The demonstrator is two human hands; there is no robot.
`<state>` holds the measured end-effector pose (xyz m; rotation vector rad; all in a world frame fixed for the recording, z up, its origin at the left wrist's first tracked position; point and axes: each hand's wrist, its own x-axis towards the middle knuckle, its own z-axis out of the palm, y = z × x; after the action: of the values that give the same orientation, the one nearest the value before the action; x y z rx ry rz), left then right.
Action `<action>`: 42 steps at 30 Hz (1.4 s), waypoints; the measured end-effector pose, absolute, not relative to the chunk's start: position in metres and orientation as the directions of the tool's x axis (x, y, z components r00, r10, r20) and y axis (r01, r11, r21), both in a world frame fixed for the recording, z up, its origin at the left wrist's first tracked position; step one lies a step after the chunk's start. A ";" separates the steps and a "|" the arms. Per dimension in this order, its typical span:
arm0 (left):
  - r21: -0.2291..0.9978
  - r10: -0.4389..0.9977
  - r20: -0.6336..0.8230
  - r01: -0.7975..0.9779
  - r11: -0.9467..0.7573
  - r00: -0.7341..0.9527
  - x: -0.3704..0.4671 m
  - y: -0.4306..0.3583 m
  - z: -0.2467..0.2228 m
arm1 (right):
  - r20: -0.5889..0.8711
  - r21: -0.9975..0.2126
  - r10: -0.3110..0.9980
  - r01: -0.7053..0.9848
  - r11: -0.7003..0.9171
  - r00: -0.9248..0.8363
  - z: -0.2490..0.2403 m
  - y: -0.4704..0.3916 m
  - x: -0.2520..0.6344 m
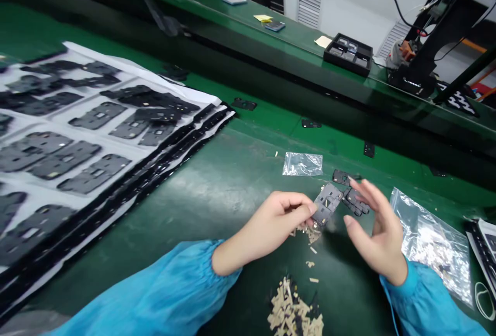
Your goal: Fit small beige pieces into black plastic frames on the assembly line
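Note:
Between the thumb and fingers of my left hand (279, 222) is a thin dark grey plate with cutouts (327, 203), tilted above the green table. My right hand (375, 230) is just right of it, thumb and fingers spread, with nothing visible in it. Past its fingertips lie several similar dark plates (354, 201), partly overlapping. Small tan strips (310, 232) are scattered under the held plate. A larger heap of tan and black bits (294, 310) lies nearer to me, between my forearms.
Stacked trays (93, 142) with many dark plates fill the left side. A small clear bag (302, 164) lies ahead; a larger clear bag (434, 243) is at right, beside a white rubber band (484, 300). A raised shelf (294, 46) crosses the back, holding a black box (347, 54).

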<state>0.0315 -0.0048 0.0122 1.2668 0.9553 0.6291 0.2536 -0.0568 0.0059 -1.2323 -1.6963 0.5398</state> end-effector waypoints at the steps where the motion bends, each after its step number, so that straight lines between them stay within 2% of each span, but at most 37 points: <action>1: 0.974 0.842 -0.226 0.119 0.193 0.490 0.031 -0.005 0.012 | 0.334 -0.862 0.943 0.406 0.302 0.006 0.007 -0.055 0.255; 4: 0.980 0.838 -0.194 0.129 0.149 0.510 0.032 -0.007 0.012 | 0.083 -0.973 0.996 0.220 0.072 0.044 0.009 -0.050 0.259; 7: 0.984 0.822 -0.174 0.119 0.130 0.542 0.033 -0.009 0.011 | -0.016 -0.985 0.998 0.173 -0.025 0.054 0.009 -0.048 0.260; 21: 0.984 0.810 -0.174 0.123 0.127 0.560 0.035 -0.010 0.008 | -0.062 -0.987 0.995 0.147 -0.072 0.072 0.012 -0.049 0.255; 28: 0.984 0.789 -0.177 0.106 0.142 0.588 0.035 -0.009 0.006 | -0.071 -0.993 0.997 0.096 -0.072 0.018 0.011 -0.045 0.261; 35: 0.978 0.799 -0.167 0.201 0.059 0.577 0.035 -0.010 0.008 | -0.125 -0.984 0.992 0.131 -0.122 -0.017 0.013 -0.037 0.263; 37: 0.973 0.842 -0.188 0.215 0.089 0.505 0.034 -0.009 0.006 | -0.103 -0.984 0.993 0.139 -0.112 0.065 0.015 -0.025 0.279; 39: 0.967 0.869 -0.200 0.234 0.101 0.452 0.034 -0.008 0.004 | -0.039 -0.982 0.970 0.171 -0.081 0.238 0.017 -0.010 0.308; 40: 0.965 0.874 -0.195 0.247 0.090 0.444 0.033 -0.007 0.004 | 0.006 -0.974 0.937 0.214 -0.073 0.348 0.018 -0.004 0.325; 42: 0.962 0.877 -0.179 0.268 0.060 0.446 0.033 -0.006 0.003 | 0.061 -0.910 0.853 0.380 -0.166 0.518 0.018 0.005 0.361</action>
<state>0.0332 -0.0062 0.0029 1.4823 1.0637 0.6274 0.3612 0.0050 0.0177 -1.7608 -1.0372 0.5936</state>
